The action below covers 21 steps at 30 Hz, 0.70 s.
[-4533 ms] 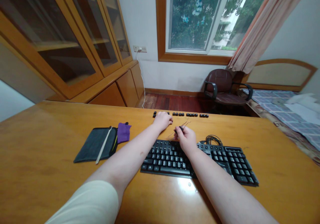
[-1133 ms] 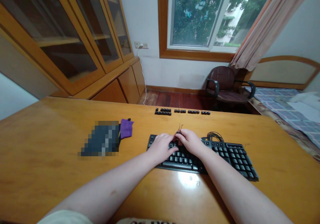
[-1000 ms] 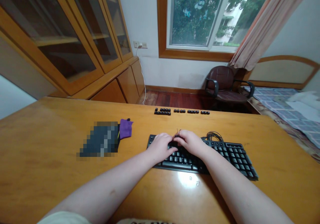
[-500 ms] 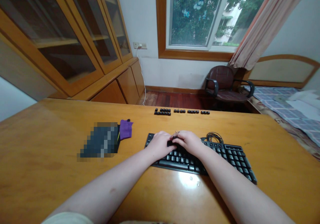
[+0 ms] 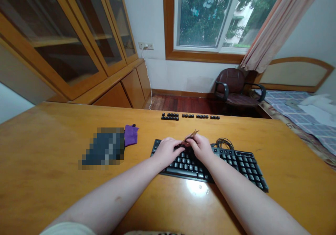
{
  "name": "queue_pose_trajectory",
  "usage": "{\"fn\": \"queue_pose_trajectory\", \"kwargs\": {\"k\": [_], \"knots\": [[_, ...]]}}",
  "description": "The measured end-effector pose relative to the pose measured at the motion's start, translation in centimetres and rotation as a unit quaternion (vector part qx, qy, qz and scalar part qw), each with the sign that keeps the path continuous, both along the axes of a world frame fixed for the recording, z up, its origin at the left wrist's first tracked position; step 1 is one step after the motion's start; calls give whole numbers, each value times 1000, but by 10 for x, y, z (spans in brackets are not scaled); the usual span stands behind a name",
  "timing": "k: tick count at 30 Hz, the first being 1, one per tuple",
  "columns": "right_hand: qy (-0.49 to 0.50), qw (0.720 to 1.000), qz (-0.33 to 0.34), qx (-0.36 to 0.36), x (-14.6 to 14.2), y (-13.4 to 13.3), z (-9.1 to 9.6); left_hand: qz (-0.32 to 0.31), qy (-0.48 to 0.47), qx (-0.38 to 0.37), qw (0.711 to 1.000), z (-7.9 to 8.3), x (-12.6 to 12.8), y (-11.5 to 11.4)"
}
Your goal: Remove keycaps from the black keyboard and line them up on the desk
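Note:
A black keyboard [image 5: 183, 172] lies on the desk under both hands, with its coiled cable behind it. My left hand [image 5: 166, 151] rests over its upper left part, fingers bent and thumb close to the forefinger; what is between them cannot be made out. My right hand [image 5: 201, 147] is closed on a small brownish tool with thin prongs [image 5: 195, 133], which point up and away. The tool's lower part is near the left fingertips, above the keys. Several black keycaps [image 5: 173, 117] stand in short rows along the far desk edge.
A blurred dark flat item [image 5: 105, 147] and a purple pouch [image 5: 131, 135] lie left of the keyboard on the wooden desk [image 5: 52, 140]. The coiled black cable [image 5: 224, 143] sits behind the keyboard. Beyond the desk are an armchair [image 5: 231, 82] and a bed [image 5: 286, 103].
My right hand has turned and lifted slightly, so the tool's prongs now stick up above the fingers. The left hand has stayed nearly in place.

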State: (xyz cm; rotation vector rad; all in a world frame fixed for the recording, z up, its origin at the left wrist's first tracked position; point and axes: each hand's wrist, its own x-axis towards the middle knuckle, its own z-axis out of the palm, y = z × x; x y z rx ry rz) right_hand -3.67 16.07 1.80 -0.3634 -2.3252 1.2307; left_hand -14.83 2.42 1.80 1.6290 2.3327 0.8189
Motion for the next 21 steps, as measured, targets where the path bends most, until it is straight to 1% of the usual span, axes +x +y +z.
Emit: {"fn": "queue_pose_trajectory", "kwargs": {"k": [2,7,10,13,16,19,21], "knots": [[7,1000,1,6,1,1,-1,6,-7,17,1000,0,0,-1],[28,998,-40,42,2,4,-2,31,-26,64,997,0,1,-2],[19,998,-45,38,1,5,-3,32,-32,84,995,0,1,-2],[2,999,-29,30,0,3,-2,12,-43,102,994,-1,1,-2],[-13,999,4,47,-1,2,0,-13,-58,121,991,-2,2,-3],[-6,998,31,48,-1,2,0,-11,-89,143,986,-1,1,-3],[-1,999,35,40,0,3,0,-1,-114,151,982,0,-1,-3]]}}
